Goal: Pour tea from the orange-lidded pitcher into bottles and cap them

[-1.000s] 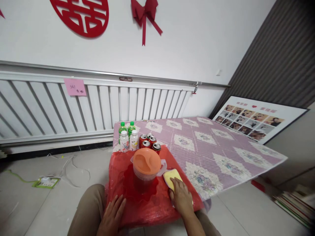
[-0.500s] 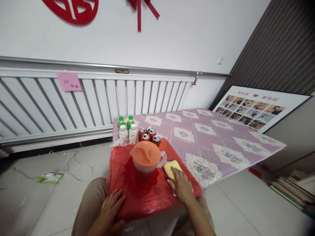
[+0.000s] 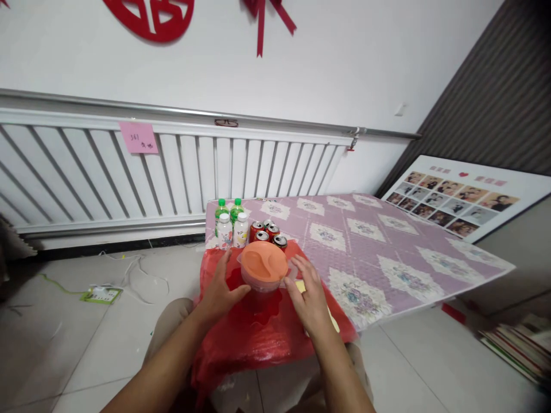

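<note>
A clear plastic pitcher [image 3: 260,284] with an orange lid [image 3: 263,263] stands upright on a red plastic cover [image 3: 253,355]. My left hand [image 3: 221,293] is at the pitcher's left side, thumb and fingers spread apart; contact with the wall is hard to make out. On the other side, my right hand [image 3: 309,298] is beside the handle, its fingers slightly bent and parted, and I cannot tell whether it touches. A yellow cloth [image 3: 334,322] lies partly hidden beneath my right hand. Beneath the pitcher is a darker red, wavy-edged shape [image 3: 262,312].
Behind the pitcher stand several open red cans [image 3: 262,236], two white bottles [image 3: 224,232] and two green-capped bottles [image 3: 221,210]. A purple patterned cloth [image 3: 318,235] covers the surface beyond. A white radiator [image 3: 181,172] runs along the wall. A power strip [image 3: 102,295] lies on the floor.
My right hand has left the yellow cloth and moved up beside the pitcher's handle. My left hand has risen from the red cover's front edge to the pitcher's left side. The view has shifted slightly.
</note>
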Motion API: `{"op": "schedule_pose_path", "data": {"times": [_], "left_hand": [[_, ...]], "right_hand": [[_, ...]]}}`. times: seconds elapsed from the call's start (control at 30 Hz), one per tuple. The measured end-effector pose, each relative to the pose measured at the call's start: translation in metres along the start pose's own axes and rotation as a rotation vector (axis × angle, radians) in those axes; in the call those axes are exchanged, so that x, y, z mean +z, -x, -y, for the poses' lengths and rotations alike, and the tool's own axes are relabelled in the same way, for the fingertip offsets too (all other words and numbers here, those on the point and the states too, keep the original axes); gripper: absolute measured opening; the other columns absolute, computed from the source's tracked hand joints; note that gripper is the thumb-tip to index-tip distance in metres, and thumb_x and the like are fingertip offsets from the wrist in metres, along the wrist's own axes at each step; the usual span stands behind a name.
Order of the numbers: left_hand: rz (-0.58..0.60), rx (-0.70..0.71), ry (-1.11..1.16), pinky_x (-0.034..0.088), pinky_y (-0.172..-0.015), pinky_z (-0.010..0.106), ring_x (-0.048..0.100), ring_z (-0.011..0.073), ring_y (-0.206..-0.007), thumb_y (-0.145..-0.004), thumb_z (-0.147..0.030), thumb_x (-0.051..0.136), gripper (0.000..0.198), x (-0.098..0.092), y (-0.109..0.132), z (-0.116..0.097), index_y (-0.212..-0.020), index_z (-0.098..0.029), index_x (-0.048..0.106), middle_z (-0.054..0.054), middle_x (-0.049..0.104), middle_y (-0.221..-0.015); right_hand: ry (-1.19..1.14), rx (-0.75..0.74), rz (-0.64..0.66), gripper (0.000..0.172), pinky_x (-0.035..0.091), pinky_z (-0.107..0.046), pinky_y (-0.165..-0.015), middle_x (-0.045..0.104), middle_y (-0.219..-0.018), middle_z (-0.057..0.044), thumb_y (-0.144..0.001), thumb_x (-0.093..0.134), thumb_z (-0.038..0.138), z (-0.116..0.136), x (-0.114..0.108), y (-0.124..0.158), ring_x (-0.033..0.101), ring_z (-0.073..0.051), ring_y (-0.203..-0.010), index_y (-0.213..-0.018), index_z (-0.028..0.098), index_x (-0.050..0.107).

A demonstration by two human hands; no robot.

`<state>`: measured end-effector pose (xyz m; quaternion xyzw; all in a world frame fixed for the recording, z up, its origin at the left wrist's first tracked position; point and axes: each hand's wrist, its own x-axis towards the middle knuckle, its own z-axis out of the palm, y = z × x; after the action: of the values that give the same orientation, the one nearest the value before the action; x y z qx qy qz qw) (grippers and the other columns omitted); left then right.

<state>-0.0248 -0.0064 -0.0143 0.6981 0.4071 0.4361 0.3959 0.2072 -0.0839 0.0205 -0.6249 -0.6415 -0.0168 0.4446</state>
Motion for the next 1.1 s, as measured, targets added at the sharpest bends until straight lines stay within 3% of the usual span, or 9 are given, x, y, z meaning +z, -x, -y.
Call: {"op": "schedule_pose_path", "data": {"times": [0.1,0.17,0.33,0.53,0.67,1.1], "left_hand": [[0.04,-0.01,0.068,0.024,-0.124,0.057,0.019,0.0373,-0.154,-0.068,-0.047,0.083,0.12,0.012,-0.008,-0.01,-0.159,-0.022,0.009,0.017,0.017,-0.167],[0.054,-0.005,0.112,0.024,-0.124,0.055,0.019,0.0373,-0.154,-0.064,-0.048,0.085,0.127,0.019,-0.01,-0.013,-0.159,-0.02,0.005,0.019,0.019,-0.166],[0.046,0.022,0.204,0.031,-0.122,0.052,0.035,0.0346,-0.149,-0.067,-0.049,0.083,0.131,0.031,-0.011,-0.012,-0.158,-0.02,-0.008,0.02,0.032,-0.16],[0.016,0.015,0.269,0.037,-0.118,0.05,0.043,0.0345,-0.143,-0.066,-0.042,0.085,0.118,0.04,-0.009,-0.011,-0.156,-0.017,0.012,0.021,0.038,-0.157],[-0.006,0.015,0.297,0.036,-0.12,0.05,0.044,0.0334,-0.142,-0.067,-0.035,0.084,0.106,0.042,-0.009,-0.011,-0.153,-0.019,0.024,0.018,0.041,-0.155],[-0.033,0.03,0.296,0.035,-0.12,0.049,0.045,0.0324,-0.14,-0.065,-0.027,0.082,0.099,0.044,-0.01,-0.01,-0.148,-0.017,0.03,0.017,0.043,-0.152]], "right_hand": [[0.043,-0.124,0.073,0.04,0.039,-0.054,-0.109,0.065,-0.133,-0.014,-0.096,0.055,0.044,0.024,0.007,-0.01,0.055,-0.031,-0.128,-0.128,0.022,0.062],[0.119,-0.132,0.106,0.038,0.041,-0.057,-0.106,0.068,-0.129,-0.014,-0.094,0.059,0.043,0.034,0.013,-0.011,0.058,-0.033,-0.124,-0.125,0.021,0.065],[0.249,-0.115,0.09,0.038,0.043,-0.055,-0.102,0.071,-0.123,-0.013,-0.091,0.064,0.039,0.041,0.024,-0.008,0.057,-0.035,-0.124,-0.124,0.021,0.068],[0.341,-0.116,0.06,0.037,0.042,-0.05,-0.099,0.071,-0.119,-0.012,-0.094,0.059,0.039,0.046,0.03,-0.004,0.057,-0.033,-0.121,-0.126,0.023,0.068],[0.422,-0.092,0.051,0.026,0.041,-0.049,-0.097,0.07,-0.122,-0.011,-0.095,0.059,0.032,0.053,0.035,0.0,0.056,-0.033,-0.123,-0.115,0.026,0.073],[0.539,-0.015,0.098,0.021,0.034,-0.051,-0.101,0.072,-0.121,-0.012,-0.094,0.062,0.026,0.073,0.034,-0.005,0.061,-0.03,-0.117,-0.111,0.024,0.074]]}}
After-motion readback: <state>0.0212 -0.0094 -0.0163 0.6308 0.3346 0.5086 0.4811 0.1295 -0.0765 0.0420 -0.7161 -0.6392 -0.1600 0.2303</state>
